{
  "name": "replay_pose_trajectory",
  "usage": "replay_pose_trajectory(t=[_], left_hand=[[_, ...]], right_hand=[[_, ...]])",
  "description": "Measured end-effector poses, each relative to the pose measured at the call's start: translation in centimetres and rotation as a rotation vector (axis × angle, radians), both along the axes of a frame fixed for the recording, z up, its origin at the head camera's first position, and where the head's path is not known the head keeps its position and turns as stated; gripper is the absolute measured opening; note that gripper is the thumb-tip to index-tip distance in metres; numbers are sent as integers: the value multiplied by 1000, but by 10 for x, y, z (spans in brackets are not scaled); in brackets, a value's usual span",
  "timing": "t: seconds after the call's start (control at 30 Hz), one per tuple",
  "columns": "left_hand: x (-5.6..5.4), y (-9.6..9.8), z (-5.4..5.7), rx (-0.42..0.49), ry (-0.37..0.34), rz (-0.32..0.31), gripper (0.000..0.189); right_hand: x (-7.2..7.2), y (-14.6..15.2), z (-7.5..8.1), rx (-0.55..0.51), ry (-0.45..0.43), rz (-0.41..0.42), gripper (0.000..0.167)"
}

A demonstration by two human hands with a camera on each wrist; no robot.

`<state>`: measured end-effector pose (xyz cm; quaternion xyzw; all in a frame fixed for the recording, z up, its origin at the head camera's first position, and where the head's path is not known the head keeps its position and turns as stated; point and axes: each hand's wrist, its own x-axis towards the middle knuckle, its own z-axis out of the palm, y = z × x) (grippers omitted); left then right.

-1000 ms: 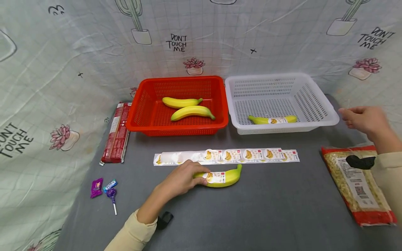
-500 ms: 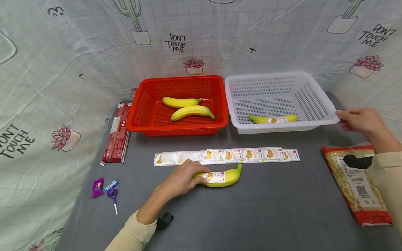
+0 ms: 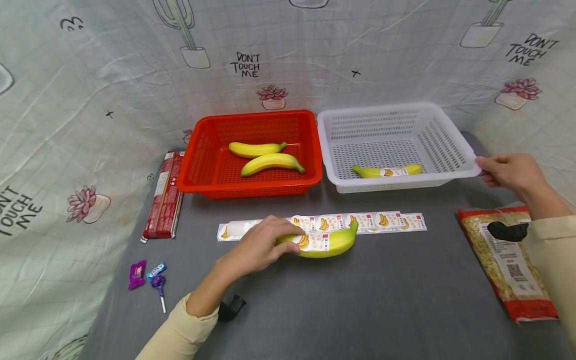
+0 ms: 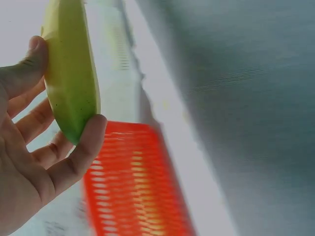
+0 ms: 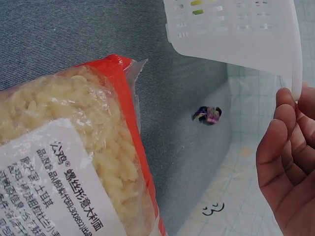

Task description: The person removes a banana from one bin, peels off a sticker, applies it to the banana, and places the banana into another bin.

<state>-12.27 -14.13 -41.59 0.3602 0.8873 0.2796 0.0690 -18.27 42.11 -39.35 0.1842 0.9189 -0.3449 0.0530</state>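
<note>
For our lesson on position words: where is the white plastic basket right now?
In the head view, the white plastic basket stands right of centre at the back of the table, directly right of the red basket; the right hand grips its rim.

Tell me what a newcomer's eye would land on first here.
Probably the bright red basket at the back, left of the white basket, with two yellow bananas inside. Next, the stickered banana in the person's left grip, in front of the baskets. The backdrop cloth behind, printed "DON'T TOUCH ME", would likely catch the eye too.
</note>
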Motion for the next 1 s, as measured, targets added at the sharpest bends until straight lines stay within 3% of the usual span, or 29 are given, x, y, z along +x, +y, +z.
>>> replay_pose_trajectory(t=[0.23, 0.37, 0.57, 0.73, 1.0], left_hand=[[-38, 34, 58, 97, 5, -67, 34], [-65, 57, 76, 130, 34, -84, 33], [-102, 93, 82, 100, 13, -107, 31], [-124, 121, 83, 27, -33, -87, 30], [-155, 171, 70, -122, -80, -80, 28]], right_hand=[[6, 0, 1, -28, 14, 16, 74], [7, -4, -1, -54, 27, 15, 70], [6, -2, -4, -57, 37, 8, 66], [6, -2, -2, -29, 49, 17, 68], [2, -3, 2, -39, 74, 25, 60]])
